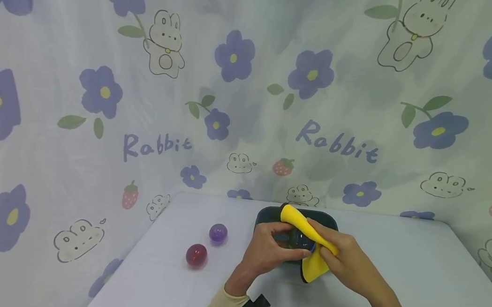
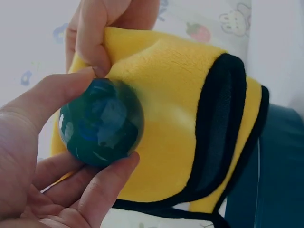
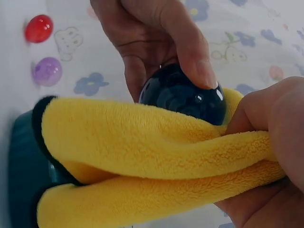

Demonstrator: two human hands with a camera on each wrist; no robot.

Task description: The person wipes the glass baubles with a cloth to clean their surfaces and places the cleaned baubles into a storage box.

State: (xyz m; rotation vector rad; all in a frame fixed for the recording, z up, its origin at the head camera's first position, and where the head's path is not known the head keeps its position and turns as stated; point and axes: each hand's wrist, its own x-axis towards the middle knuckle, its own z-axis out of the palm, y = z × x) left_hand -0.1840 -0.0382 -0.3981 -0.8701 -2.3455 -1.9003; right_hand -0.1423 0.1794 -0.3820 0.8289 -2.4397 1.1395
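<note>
A glossy dark teal ball (image 2: 102,124) is held between the thumb and fingers of my left hand (image 1: 265,249). My right hand (image 1: 347,256) grips a folded yellow cloth (image 3: 133,137) with black edging, and the cloth lies against the ball's side. In the head view the ball (image 1: 299,240) shows between the left hand and the cloth, partly covered by both. Both hands are above the near part of a dark teal basin (image 1: 331,217), whose inside is largely hidden behind them.
To the left on the white table (image 1: 149,288) rest a purple ball (image 1: 218,234) and, nearer me, a red ball (image 1: 196,256). Behind the table hangs a curtain (image 1: 257,102) printed with flowers and rabbits.
</note>
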